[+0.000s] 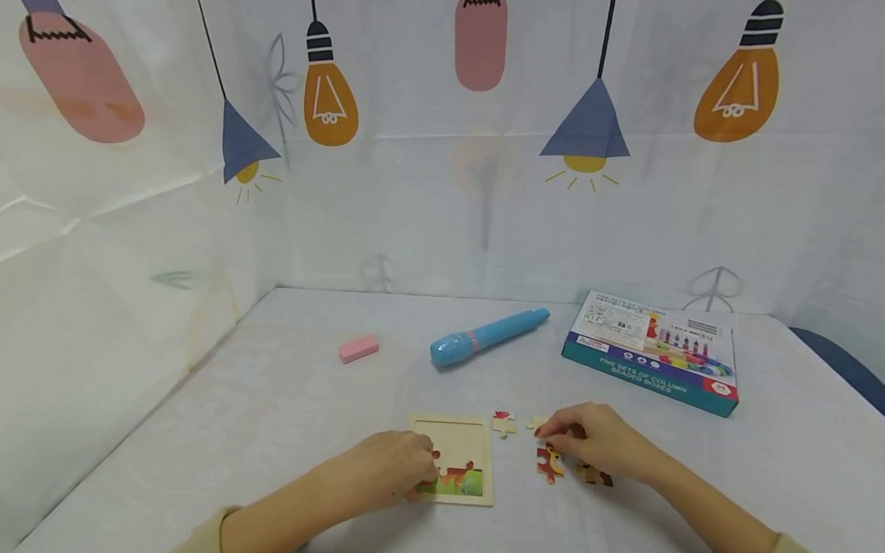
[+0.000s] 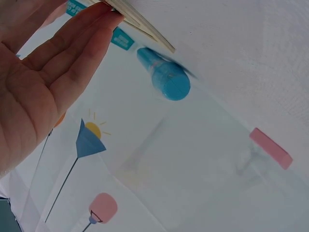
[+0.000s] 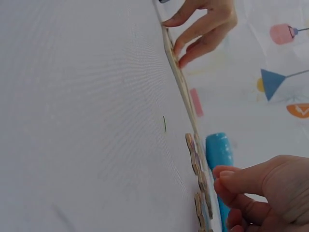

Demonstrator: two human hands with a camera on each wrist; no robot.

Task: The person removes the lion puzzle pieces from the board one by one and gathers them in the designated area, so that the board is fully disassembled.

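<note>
Two bare hands are at work. The left hand (image 1: 391,466) lies over the wooden puzzle tray (image 1: 488,479) at its 9 o'clock side, fingers loosely extended, fingertips touching the tray, not clenched. The right hand (image 1: 599,443), at 3 o'clock from the tray, is half closed above the loose puzzle pieces (image 1: 550,463), thumb and index tips nearly meeting; whether a piece sits between them, I cannot tell.

Only the right wrist view shows the left thumb at the tray's edge, apart from the fingers, and the pieces edge-on; the left wrist view bares the left palm. The green-and-red picture (image 1: 469,482) inside the tray shows from the head alone.

The box (image 1: 652,350) at 2 o'clock reads "FIVE SETS OF COLUMN BEADED BOXES"; its smaller print is too blurred. A blue microphone-shaped object (image 1: 488,337) lies toward 12 o'clock, a pink block (image 1: 359,348) between 10 and 11.
</note>
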